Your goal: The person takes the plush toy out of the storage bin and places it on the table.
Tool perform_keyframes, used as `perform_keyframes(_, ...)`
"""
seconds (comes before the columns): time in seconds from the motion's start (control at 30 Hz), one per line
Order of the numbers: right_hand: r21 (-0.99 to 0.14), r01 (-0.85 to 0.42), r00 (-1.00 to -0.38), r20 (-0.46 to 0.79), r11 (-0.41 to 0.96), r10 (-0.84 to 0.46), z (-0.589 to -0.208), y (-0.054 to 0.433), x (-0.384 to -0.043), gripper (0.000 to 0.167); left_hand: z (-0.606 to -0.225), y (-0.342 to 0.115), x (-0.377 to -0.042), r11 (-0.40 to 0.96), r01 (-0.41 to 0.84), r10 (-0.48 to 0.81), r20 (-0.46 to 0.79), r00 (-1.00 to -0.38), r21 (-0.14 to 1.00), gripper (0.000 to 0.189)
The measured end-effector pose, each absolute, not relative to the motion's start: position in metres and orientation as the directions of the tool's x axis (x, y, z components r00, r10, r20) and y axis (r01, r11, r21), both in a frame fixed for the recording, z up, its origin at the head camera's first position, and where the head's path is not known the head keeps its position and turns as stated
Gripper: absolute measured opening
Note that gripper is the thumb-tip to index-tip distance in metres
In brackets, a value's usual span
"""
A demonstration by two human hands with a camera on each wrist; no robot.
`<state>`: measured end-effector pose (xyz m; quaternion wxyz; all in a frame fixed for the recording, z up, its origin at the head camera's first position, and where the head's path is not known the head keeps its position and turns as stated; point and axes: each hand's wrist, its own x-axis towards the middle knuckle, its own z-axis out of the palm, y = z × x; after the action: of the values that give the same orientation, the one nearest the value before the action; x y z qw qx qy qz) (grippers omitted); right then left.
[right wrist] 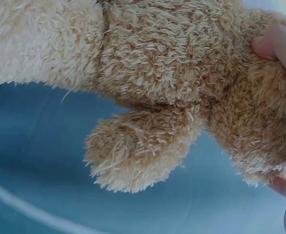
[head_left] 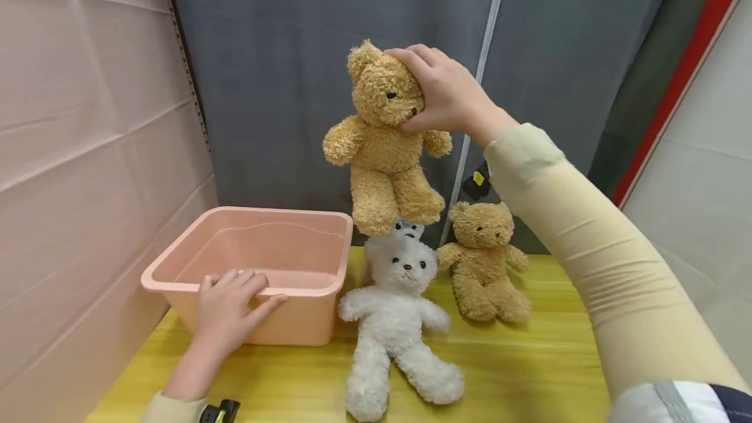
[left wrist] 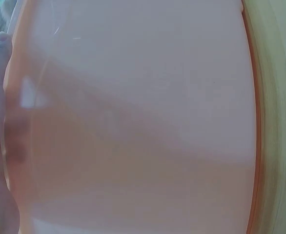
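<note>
My right hand (head_left: 444, 91) grips a golden-brown teddy bear (head_left: 384, 149) by its head, high in front of the grey curtain. The bear hangs upright with its legs down, above a white teddy bear (head_left: 390, 322). In the right wrist view, the curly fur of the held teddy bear (right wrist: 157, 53) fills much of the picture, with a thumb and a finger at its head. At the lower left, my left hand (head_left: 226, 309) holds the near rim of a pink plastic tub (head_left: 299, 318), fingers over the edge. The tub's wall (left wrist: 143, 97) covers most of the left wrist view.
A second brown teddy bear (head_left: 483, 263) sits at the back right on the yellow wood-grain table (head_left: 529, 371). Behind the white bear, another small white toy face (head_left: 409, 228) is partly hidden. Pale cloth (head_left: 88, 96) hangs left, the grey curtain (head_left: 282, 83) behind.
</note>
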<state>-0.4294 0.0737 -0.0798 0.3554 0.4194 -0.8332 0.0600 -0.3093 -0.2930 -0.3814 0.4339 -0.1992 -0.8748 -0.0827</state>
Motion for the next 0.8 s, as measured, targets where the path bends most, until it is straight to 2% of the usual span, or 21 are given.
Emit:
perform_keyframes(0.13, 0.219, -0.717, -0.399, 0.650, 0.662, -0.647, -0.091, 0.100, -0.420, 0.100, -0.380, -0.299, -0.309, 0.907, 0.420, 0.277, 0.793, -0.543, -0.029, 0.041)
perform_keyframes(0.4, 0.280, -0.699, -0.357, 0.661, 0.658, -0.660, -0.130, 0.142, -0.402, 0.104, -0.380, -0.307, -0.302, 0.912, 0.409, 0.264, 0.795, -0.546, -0.022, 0.042)
perform_keyframes(0.8, 0.195, -0.658, -0.433, 0.691, 0.727, -0.578, -0.202, 0.192, -0.370, 0.107, -0.375, -0.313, -0.299, 0.904, 0.425, 0.282, 0.821, -0.497, -0.053, 0.047)
